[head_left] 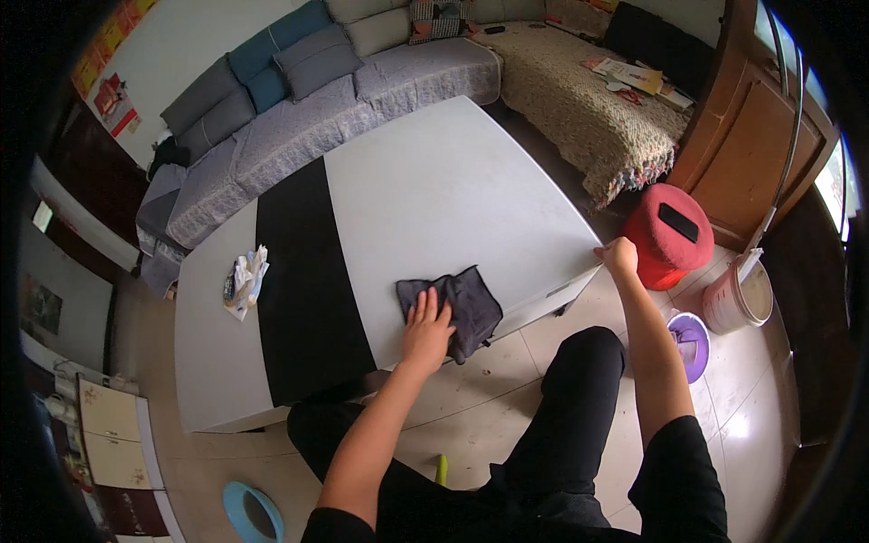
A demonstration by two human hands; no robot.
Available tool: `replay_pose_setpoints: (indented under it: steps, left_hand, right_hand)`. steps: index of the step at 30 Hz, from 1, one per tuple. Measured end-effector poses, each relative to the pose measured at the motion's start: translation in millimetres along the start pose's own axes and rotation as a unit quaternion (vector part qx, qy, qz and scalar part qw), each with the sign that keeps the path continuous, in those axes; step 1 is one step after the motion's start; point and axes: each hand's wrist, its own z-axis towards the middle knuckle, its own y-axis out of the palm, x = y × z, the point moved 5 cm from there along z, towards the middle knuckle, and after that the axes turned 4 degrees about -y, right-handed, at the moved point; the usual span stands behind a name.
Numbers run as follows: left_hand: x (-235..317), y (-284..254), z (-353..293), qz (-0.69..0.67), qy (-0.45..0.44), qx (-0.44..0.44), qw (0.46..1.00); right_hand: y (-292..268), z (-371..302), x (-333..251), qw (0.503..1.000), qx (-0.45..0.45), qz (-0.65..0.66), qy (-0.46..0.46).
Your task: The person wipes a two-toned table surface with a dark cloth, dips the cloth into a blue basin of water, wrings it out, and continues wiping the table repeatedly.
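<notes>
A dark grey cloth (472, 312) lies spread on the near edge of a white coffee table (434, 190), with one corner hanging over the side. My left hand (427, 333) rests flat on the cloth's left part, fingers stretched out. At the table's right corner is my right hand (619, 257), its fingers curled round the corner edge. A wide black band (308, 281) crosses the tabletop on the left. Beyond it sits an opened pack of tissues (244, 282) in crumpled wrapping.
A red stool (668, 231) carrying a black phone (678, 222) stands right of the table, near a pink bucket (738, 299) and a purple basin (692, 348). A blue basin (252, 513) is on the floor at lower left. Sofas (290, 127) line the far side.
</notes>
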Motion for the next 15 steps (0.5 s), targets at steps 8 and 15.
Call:
replay_pose_setpoints:
  steps: [8,15]
  left_hand:
    - [46.7,4.0,28.6,-0.026,0.030,-0.015,0.999]
    - [-73.6,-18.1,-7.7,0.035,-0.070,-0.001,0.997]
  right_hand:
    - [0.5,-3.2,-2.4,1.000,-0.014,-0.007,0.009]
    - [-1.6,-12.2,2.2,0.996,0.004,-0.004,-0.093]
